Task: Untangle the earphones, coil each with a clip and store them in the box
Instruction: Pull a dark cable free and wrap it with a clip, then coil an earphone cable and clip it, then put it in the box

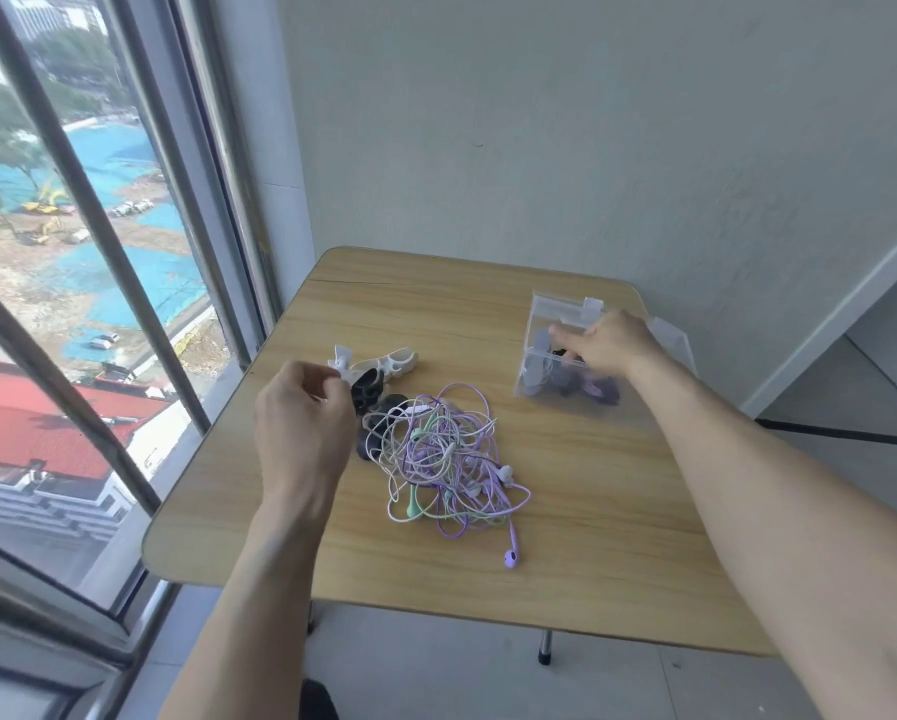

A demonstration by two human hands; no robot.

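Purple-white earphones tangle (446, 454) between hands; left grip (300, 423) curled, contents unclear; right (607, 345) in box (539, 314).

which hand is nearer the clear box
The right hand: it reaches into the open top of the clear box. The left hand is far off, by the clips left of the earphone tangle.
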